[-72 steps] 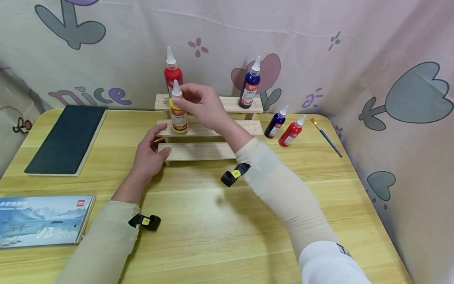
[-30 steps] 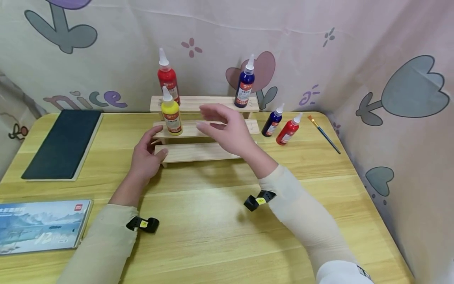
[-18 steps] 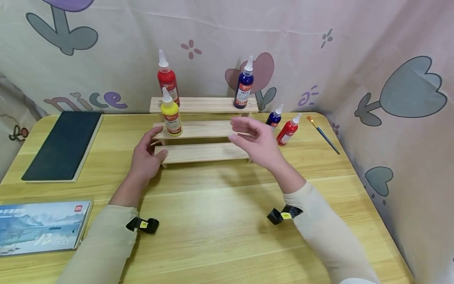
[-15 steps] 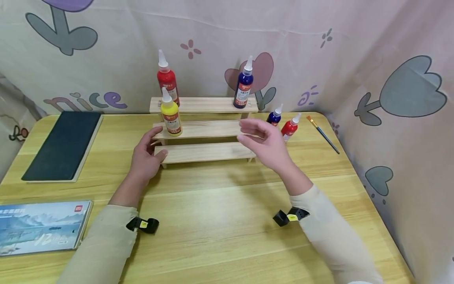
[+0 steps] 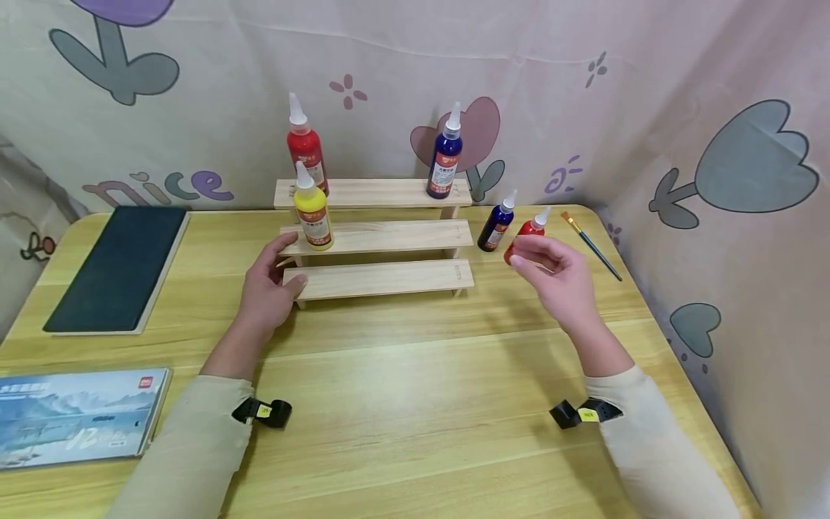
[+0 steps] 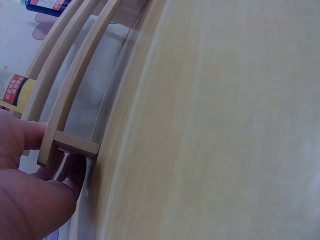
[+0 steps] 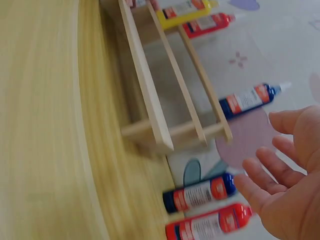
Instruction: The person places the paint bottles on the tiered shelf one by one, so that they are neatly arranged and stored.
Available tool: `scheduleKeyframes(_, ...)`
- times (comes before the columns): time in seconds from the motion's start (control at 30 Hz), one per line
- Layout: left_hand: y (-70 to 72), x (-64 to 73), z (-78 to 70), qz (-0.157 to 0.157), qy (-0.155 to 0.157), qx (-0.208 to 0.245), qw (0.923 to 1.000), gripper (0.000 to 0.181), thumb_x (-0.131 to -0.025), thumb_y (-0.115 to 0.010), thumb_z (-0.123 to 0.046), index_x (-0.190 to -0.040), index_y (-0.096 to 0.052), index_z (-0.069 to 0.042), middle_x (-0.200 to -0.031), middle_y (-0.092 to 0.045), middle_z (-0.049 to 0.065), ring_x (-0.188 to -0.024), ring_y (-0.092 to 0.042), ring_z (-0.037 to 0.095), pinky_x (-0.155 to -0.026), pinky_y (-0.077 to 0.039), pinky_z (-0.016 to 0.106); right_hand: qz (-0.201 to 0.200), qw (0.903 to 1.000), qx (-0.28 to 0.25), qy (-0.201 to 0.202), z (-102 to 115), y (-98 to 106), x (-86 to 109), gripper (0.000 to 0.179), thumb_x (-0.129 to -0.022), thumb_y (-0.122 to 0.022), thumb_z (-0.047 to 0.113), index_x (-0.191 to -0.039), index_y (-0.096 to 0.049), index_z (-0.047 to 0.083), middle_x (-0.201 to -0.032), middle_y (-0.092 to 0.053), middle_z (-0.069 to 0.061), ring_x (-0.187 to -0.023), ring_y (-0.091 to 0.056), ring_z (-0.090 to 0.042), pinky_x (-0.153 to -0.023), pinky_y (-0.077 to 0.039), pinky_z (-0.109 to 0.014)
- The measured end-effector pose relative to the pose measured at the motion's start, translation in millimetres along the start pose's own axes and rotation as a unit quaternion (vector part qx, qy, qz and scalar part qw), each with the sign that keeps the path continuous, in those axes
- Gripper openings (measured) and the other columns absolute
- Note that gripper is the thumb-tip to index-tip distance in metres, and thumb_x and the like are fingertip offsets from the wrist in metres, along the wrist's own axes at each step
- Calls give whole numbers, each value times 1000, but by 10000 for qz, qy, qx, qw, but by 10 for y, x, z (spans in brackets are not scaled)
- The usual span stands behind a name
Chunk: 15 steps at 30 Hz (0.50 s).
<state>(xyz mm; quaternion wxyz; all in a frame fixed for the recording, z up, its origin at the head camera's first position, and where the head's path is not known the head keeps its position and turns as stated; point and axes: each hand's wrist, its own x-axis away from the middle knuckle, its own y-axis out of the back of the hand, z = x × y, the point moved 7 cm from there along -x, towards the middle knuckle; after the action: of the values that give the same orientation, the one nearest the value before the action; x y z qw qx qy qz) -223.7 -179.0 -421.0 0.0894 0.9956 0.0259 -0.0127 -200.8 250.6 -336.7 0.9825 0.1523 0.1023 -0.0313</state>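
Observation:
A three-step wooden display rack [image 5: 382, 280] stands on the table. My left hand [image 5: 266, 285] grips its left end, thumb at the bottom step and fingers behind the end, as the left wrist view shows. A yellow paint bottle [image 5: 314, 216] is upright at the left of the middle step. On the top step stand a red paint bottle [image 5: 306, 148] at left and a blue one [image 5: 444, 162] at right. My right hand [image 5: 560, 281] hovers with loosely bent fingers and nothing in it, partly covering a second red paint bottle [image 5: 533, 228] right of the rack.
A second blue paint bottle [image 5: 496, 226] stands between the rack and that red bottle. A paintbrush [image 5: 593, 249] lies at the right edge. At left are a dark notebook [image 5: 117, 270] and a blue-covered pad [image 5: 78, 418]. A printed curtain [image 5: 382, 43] hangs behind the table.
My right hand let go of the yellow paint bottle on the middle step and moved right, past the rack, to the loose red paint bottle. My left hand stayed on the rack.

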Motion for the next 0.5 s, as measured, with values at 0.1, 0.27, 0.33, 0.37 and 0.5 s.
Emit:
scheduleKeyframes(0.1, -9, 6, -6, 7, -25, 25, 10000, 73, -92, -55, 16, -153, -42, -22, -155, -36, 4, -132, -41, 31, -114, -29, 43, -336, 9993, 126, -45, -49, 177, 15, 31, -91, -75, 11, -120, -69, 0, -117, -68, -12, -102, -66, -17, -85, -53, -22)
scheduleKeyframes(0.27, -17, 15, -21, -7, -72, 35, 10000, 72, -92, -56, 17, -152, -42, -20, -155, -36, 5, -132, -42, 32, -113, -30, 42, -902, 9959, 111, -26, -142, 437, -26, 29, -88, -77, 7, -114, -70, -5, -108, -71, -8, -96, -67, -15, -83, -53, -19)
scheduleKeyframes(0.33, -16, 16, -23, -7, -60, 23, 10000, 72, -92, -56, 16, -152, -42, -21, -155, -36, 4, -132, -42, 32, -113, -30, 42, -1101, 9939, 81, -86, -183, 521, -57, 29, -87, -77, 7, -113, -71, -5, -107, -71, -7, -95, -67, -15, -82, -52, -19)
scheduleKeyframes(0.37, -14, 15, -23, -8, -56, 18, 10000, 72, -92, -56, 16, -153, -42, -21, -155, -36, 4, -132, -41, 32, -113, -30, 42, -1185, 9928, 106, -119, -201, 555, -75, 29, -87, -78, 8, -113, -71, -4, -106, -71, -6, -94, -66, -15, -83, -52, -18)
scheduleKeyframes(0.5, -5, 11, -15, -9, -5, 1, 10000, 73, -92, -56, 16, -153, -41, -22, -156, -35, 3, -133, -40, 31, -113, -29, 42, -1281, 9910, 280, -273, -265, 629, -167, 31, -88, -78, 12, -116, -71, 0, -109, -69, -7, -98, -65, -16, -85, -51, -19)
